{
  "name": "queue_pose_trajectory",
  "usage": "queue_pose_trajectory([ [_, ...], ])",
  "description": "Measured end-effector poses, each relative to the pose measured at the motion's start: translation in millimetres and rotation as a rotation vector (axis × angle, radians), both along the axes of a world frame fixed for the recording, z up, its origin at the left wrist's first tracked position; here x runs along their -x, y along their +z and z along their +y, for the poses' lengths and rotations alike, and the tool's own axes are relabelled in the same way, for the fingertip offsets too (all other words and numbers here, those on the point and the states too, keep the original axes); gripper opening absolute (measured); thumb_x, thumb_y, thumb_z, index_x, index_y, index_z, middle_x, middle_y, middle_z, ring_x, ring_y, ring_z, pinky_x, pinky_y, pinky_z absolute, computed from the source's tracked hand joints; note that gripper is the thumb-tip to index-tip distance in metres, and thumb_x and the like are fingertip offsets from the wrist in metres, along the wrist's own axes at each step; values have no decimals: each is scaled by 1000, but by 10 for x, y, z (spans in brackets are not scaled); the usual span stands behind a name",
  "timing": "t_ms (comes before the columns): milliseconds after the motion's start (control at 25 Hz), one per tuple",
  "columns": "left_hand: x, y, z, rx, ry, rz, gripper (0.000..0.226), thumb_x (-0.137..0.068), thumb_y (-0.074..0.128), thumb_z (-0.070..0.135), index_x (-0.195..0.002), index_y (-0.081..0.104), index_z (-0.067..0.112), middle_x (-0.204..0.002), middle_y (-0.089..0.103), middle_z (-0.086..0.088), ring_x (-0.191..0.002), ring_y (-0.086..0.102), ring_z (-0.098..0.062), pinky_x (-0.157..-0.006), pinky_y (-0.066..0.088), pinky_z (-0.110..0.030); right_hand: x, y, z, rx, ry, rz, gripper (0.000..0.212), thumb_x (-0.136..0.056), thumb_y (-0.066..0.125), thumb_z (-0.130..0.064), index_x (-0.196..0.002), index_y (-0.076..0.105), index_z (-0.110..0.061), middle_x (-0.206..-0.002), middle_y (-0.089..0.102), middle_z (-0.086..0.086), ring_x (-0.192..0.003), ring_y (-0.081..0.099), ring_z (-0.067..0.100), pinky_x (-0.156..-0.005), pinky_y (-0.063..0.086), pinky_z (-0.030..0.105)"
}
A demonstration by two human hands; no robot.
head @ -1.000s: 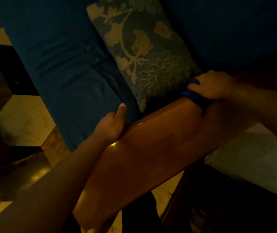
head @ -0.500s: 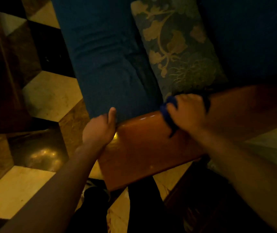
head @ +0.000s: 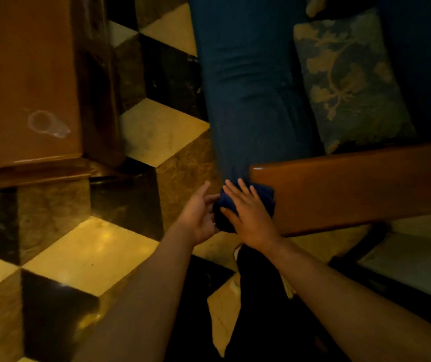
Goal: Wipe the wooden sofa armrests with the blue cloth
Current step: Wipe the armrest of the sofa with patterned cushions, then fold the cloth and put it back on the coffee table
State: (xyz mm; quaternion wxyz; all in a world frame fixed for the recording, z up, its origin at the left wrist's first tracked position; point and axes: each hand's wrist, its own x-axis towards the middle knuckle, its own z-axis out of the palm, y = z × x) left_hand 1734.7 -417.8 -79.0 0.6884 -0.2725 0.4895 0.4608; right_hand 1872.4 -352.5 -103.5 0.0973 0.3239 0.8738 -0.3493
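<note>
The wooden sofa armrest (head: pixel 360 189) runs from the middle to the right edge, its front end near the centre. The blue cloth (head: pixel 265 194) is bunched over that front end. My right hand (head: pixel 248 215) lies flat on the cloth with fingers spread, pressing it against the wood. My left hand (head: pixel 198 215) is just left of the cloth, palm turned toward it, fingertips at its edge; whether they touch is unclear.
A blue seat cushion (head: pixel 251 87) and a floral pillow (head: pixel 350 82) lie beyond the armrest. A wooden table (head: pixel 23 82) with a ring mark stands at the left. The floor (head: pixel 91 252) is cube-patterned tile. My dark-clothed legs are below the hands.
My right hand slid the cloth along the armrest from its far part to the front end. My left hand let go of the armrest end and opened beside the cloth. The view swung left.
</note>
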Motion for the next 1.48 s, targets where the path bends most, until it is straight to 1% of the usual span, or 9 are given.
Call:
queue_pose_trajectory([
  [120, 386, 252, -545, -82, 125, 45, 60, -97, 59, 50, -133, 63, 2, -124, 70, -20, -108, 69, -32, -91, 57, -43, 576, 292, -419, 380, -165, 42, 61, -102, 57, -29, -158, 33, -20, -166, 27, -3, -154, 21, 13, -124, 17, 28],
  [240, 804, 499, -1230, -90, 238, 215, 53, -92, 71, 39, -129, 67, 2, -129, 69, -21, -112, 69, -33, -97, 56, -46, 1240, 660, -909, 579, -106, -2, 66, -98, 60, -20, -158, 33, -26, -165, 29, -7, -150, 28, 9, -124, 25, 33],
  [400, 1401, 755, -2169, -167, 414, 358, 46, -82, 79, 9, -127, 67, 3, -124, 70, -24, -101, 73, -34, -76, 61, -40, 2122, 1158, -1398, 841, -120, 62, 60, -95, 59, -3, -151, 45, -21, -141, 56, -5, -115, 59, -5, -95, 47, 13],
  [520, 1788, 1035, -2792, -247, 522, 418, 49, -81, 75, 2, -129, 67, 8, -122, 73, -21, -107, 72, -36, -79, 60, -46, 2778, 1475, -1785, 835, -117, 88, 47, -99, 55, -5, -145, 51, -11, -141, 57, 6, -124, 56, 12, -106, 44, 25],
  [680, 2186, 1338, -3432, -287, 603, 501, 45, -79, 76, 10, -124, 71, 11, -123, 72, -20, -111, 68, -35, -92, 57, -48, 3444, 1700, -2253, 900, 131, -68, 25, -99, 60, -19, -121, 68, -11, -118, 71, 13, -107, 67, 27, -93, 52, 34],
  [840, 2590, 1559, -3907, -259, 692, 586, 54, -78, 84, 18, -129, 68, 8, -131, 67, -22, -123, 64, -38, -97, 56, -46, 4094, 1818, -2652, 872, 384, -166, 35, -88, 72, -34, -119, 71, -17, -113, 74, 10, -109, 69, 29, -100, 53, 46],
  [1080, 3478, 1570, -4658, -106, 705, 716, 63, -74, 83, 0, -132, 59, -1, -137, 63, -25, -125, 60, -46, -103, 51, -61, 5313, 1749, -3332, 795, 378, 106, 21, -92, 73, -26, -112, 66, -24, -111, 74, 3, -104, 71, 20, -95, 57, 45],
  [1240, 4295, 1752, -5276, 169, 699, 844, 48, -75, 87, 9, -119, 67, 4, -122, 73, -21, -110, 71, -36, -97, 57, -52, 6356, 1859, -3953, 825, 520, 119, 18, -90, 75, -31, -103, 63, -29, -106, 73, 0, -95, 72, 13, -74, 57, 22],
  [1480, 5269, 2182, -6145, 340, 780, 1092, 42, -79, 86, 15, -118, 71, 13, -116, 76, -9, -105, 74, -28, -87, 61, -37, 7703, 2231, -4858, 805, 698, 120, 26, -84, 81, -37, -104, 67, -28, -101, 74, -5, -94, 72, 12, -82, 59, 31],
])
